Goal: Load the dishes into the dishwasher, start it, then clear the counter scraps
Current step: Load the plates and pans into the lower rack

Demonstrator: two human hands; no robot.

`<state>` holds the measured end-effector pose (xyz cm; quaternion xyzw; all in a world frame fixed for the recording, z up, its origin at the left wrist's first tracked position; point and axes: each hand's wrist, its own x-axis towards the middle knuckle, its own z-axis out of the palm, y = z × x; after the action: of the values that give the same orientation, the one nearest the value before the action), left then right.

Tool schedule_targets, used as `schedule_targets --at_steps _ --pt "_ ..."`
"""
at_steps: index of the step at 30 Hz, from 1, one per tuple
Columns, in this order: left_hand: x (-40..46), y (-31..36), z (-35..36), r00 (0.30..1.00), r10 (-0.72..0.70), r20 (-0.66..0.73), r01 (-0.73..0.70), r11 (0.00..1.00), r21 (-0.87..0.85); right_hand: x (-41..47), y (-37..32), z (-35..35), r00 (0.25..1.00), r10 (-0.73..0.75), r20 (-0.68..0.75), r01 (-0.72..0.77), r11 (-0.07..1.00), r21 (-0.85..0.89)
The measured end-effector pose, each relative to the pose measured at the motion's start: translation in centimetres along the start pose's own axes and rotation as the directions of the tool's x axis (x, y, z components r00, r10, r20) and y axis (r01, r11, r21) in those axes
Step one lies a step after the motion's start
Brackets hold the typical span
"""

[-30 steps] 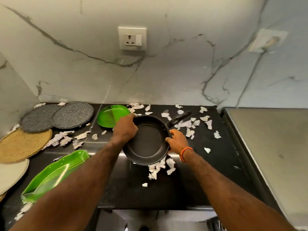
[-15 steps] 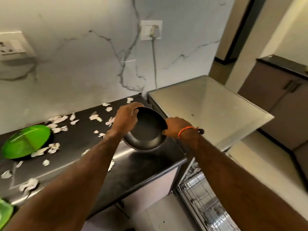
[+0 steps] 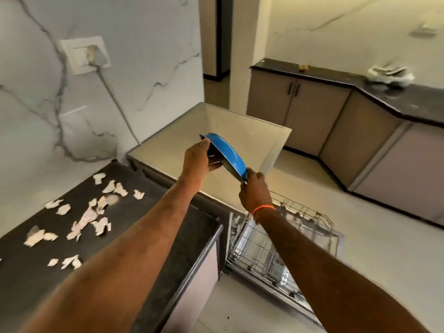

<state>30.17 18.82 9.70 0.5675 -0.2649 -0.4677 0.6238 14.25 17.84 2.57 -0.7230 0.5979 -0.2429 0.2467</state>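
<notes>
I hold a frying pan (image 3: pixel 228 155), tilted on edge so its blue underside faces up and right, above the dishwasher's steel top (image 3: pixel 252 138). My left hand (image 3: pixel 195 157) grips the pan's far rim. My right hand (image 3: pixel 252 191), with an orange band at the wrist, grips the near rim where the handle starts; the handle itself is hidden. Below my right forearm the dishwasher's wire rack (image 3: pixel 302 224) stands pulled out over the open door. Torn paper scraps (image 3: pixel 89 219) lie scattered on the black counter (image 3: pixel 168 224) at the left.
A cable (image 3: pixel 115 102) runs from a wall socket down behind the dishwasher. Beige cabinets (image 3: pixel 312 116) with a black worktop line the far right wall, with a crumpled cloth (image 3: pixel 389 75) on top. Pale floor (image 3: pixel 360 248) lies beyond the rack.
The pan has left the counter and moved right over the dishwasher, and it has tipped up so its blue base shows. My view has swung right, off the plates.
</notes>
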Motion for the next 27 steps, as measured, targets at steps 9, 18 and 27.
schedule_targets --at_steps 9,18,27 --pt "-0.2 -4.0 11.4 0.934 -0.062 0.351 -0.027 0.969 0.244 -2.4 11.4 -6.1 0.964 0.267 -0.014 -0.261 0.952 0.160" --pt "-2.6 -10.6 21.7 0.744 -0.042 0.666 -0.433 0.729 0.530 -0.5 20.3 -18.6 0.719 0.651 0.243 -0.466 0.193 0.863" --pt "-3.4 -18.8 24.4 0.539 -0.375 0.754 -0.512 0.565 0.647 -2.1 28.7 -19.8 0.547 0.750 0.372 -0.669 0.124 0.732"
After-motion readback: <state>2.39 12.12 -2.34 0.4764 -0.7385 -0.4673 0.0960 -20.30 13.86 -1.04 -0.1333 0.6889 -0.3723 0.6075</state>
